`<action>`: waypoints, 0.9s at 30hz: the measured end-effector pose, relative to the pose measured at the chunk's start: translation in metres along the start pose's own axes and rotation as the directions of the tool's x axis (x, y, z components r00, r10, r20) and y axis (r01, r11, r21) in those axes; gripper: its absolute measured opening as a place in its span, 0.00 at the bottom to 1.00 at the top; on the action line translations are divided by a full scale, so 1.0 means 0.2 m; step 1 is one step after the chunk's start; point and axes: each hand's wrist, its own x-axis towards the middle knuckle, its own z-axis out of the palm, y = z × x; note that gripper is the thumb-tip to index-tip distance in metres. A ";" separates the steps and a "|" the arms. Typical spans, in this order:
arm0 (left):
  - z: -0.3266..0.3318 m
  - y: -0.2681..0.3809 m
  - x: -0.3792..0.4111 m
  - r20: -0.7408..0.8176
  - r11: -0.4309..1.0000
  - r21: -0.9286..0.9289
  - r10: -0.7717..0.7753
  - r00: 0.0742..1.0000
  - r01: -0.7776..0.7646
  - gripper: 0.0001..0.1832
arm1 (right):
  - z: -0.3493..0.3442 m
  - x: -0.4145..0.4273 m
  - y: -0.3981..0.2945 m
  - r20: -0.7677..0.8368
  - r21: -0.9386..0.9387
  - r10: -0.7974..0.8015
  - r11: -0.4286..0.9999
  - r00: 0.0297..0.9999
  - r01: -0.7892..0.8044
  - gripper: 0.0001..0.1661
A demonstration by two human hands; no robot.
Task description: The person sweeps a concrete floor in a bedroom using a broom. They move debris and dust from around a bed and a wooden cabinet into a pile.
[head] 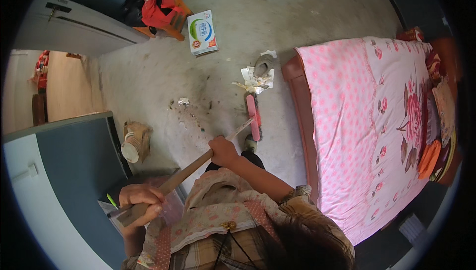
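My left hand is closed around the upper end of a broom's wooden handle. Farther down the same handle, my right hand grips it. The handle slants away to a pink broom head, whose bristles rest on the concrete floor to the right. Just beyond the head lie torn white and yellowish scraps of paper, with a grey shoe on top of them. Scattered dirt and small crumbs cover the floor left of the broom, beside a crumpled white scrap.
A bed with a pink floral cover stands at the right. A milk carton box lies near a wooden chair holding red and black bags. Stacked paper cups and a brown bag sit by the left wall, near an open doorway.
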 end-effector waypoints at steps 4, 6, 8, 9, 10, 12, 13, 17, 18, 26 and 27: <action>-0.12 0.00 -0.01 0.114 0.994 -0.029 0.111 0.987 -0.109 0.07 | -0.06 -0.05 -0.10 -0.033 -0.025 -0.022 0.999 0.999 0.021 0.08; -0.19 -0.05 -0.03 0.159 0.989 -0.049 0.147 0.976 -0.141 0.06 | -0.06 -0.08 -0.11 -0.051 -0.057 -0.010 0.998 0.999 0.008 0.07; -0.22 -0.06 0.01 0.163 0.990 -0.090 0.118 0.980 -0.104 0.06 | -0.08 -0.09 -0.11 -0.040 -0.121 0.028 0.992 0.999 -0.033 0.07; -0.23 -0.08 0.03 0.174 0.990 -0.110 0.106 0.979 -0.087 0.06 | -0.10 -0.10 -0.09 -0.043 -0.151 0.054 0.987 0.998 -0.060 0.07; -0.25 -0.13 0.02 0.180 0.991 -0.095 0.108 0.978 -0.093 0.05 | -0.10 -0.09 -0.08 -0.033 -0.189 0.064 0.980 0.997 -0.069 0.06; -0.28 -0.23 0.01 0.217 0.985 -0.110 0.152 0.964 -0.131 0.05 | -0.12 -0.08 -0.08 -0.042 -0.223 0.081 0.971 0.996 -0.088 0.06; -0.30 -0.25 0.01 0.234 0.981 -0.120 0.175 0.956 -0.150 0.05 | -0.13 -0.07 -0.09 -0.046 -0.242 0.090 0.965 0.995 -0.099 0.06; -0.36 -0.31 0.00 0.275 0.975 -0.132 0.209 0.938 -0.179 0.04 | -0.16 0.01 -0.13 -0.029 -0.308 0.125 0.943 0.992 -0.128 0.05; -0.37 -0.32 0.01 0.269 0.973 -0.134 0.218 0.938 -0.187 0.04 | -0.15 0.04 -0.12 -0.043 -0.314 0.118 0.941 0.992 -0.126 0.04; -0.35 -0.41 0.15 0.188 0.969 -0.121 0.235 0.954 -0.215 0.05 | -0.20 0.31 0.05 -0.088 -0.288 0.078 0.952 0.993 -0.100 0.05; -0.33 -0.46 0.19 0.155 0.960 -0.152 0.258 0.953 -0.235 0.05 | -0.23 0.33 0.09 -0.086 -0.306 0.091 0.945 0.992 -0.114 0.04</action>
